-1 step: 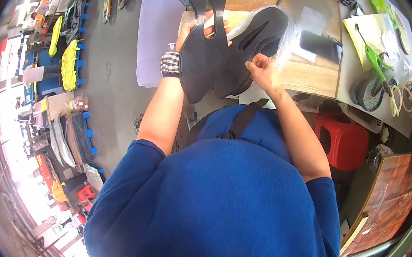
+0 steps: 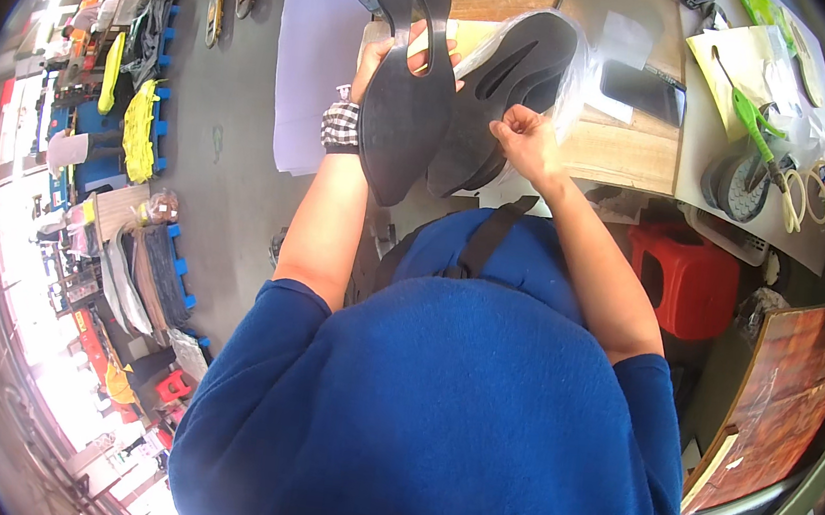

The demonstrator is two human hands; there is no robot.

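My left hand, with a black-and-white checked band at the wrist, is wrapped round a flat black pear-shaped plate. Some of its fingers show through the long slot in the plate's narrow top. Against that plate's right side leans a stack of similar black slotted plates, partly inside a clear plastic bag. My right hand is closed in a pinch over the right edge of the stack. Whatever lies between those fingertips is too small to make out.
Beyond my hands is a wooden table bearing a dark phone-like slab. Green-handled scissors and a roll of tape lie at the right. Below stands a red stool. A lilac sheet lies left.
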